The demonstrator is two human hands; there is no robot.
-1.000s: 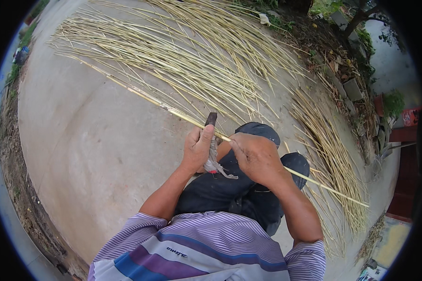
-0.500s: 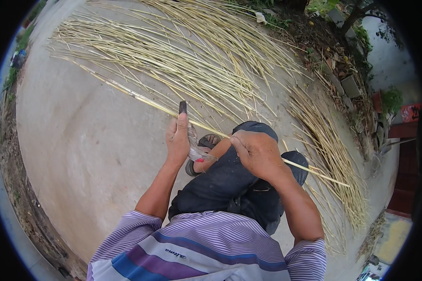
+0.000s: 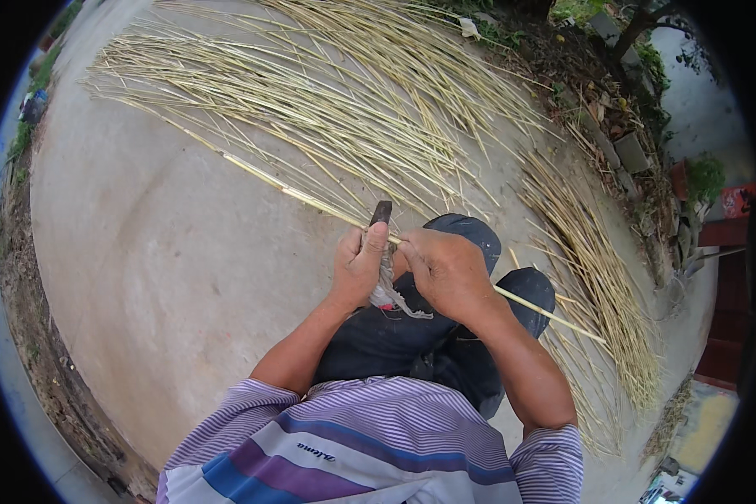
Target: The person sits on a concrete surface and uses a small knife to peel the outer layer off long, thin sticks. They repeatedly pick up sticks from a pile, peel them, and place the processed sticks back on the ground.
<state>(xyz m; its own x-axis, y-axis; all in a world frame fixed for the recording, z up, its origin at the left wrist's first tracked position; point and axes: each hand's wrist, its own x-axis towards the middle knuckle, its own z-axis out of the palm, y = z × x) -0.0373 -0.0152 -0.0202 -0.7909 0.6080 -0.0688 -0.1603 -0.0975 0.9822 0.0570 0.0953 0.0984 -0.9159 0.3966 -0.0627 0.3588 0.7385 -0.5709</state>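
Observation:
One long pale-yellow stalk (image 3: pixel 287 187) slants from the upper left down across my lap to the lower right. My right hand (image 3: pixel 447 273) is closed round it above my knees. Just left of it, my left hand (image 3: pixel 359 267) is closed on a dark flat-ended tool (image 3: pixel 382 212) that sticks up past the thumb. The stalk passes against this tool at my left fingers. Crumpled clear plastic (image 3: pixel 385 294) with a bit of red hangs below that hand. The tool's lower part is hidden by my fingers and the plastic.
Pale stalks (image 3: pixel 269 101) lie spread over the concrete ground (image 3: pixel 160 269) ahead. A browner bundle (image 3: pixel 592 252) lies on the right beyond my bent knees (image 3: pixel 525 298). Dirt, leaves and blocks (image 3: pixel 632 154) border the far right, near a potted plant (image 3: pixel 702 178).
My left hand has moved right and slightly down along the stalk with the tool, now almost touching my right hand. The right hand has shifted slightly left, and the stalk's lower end with it.

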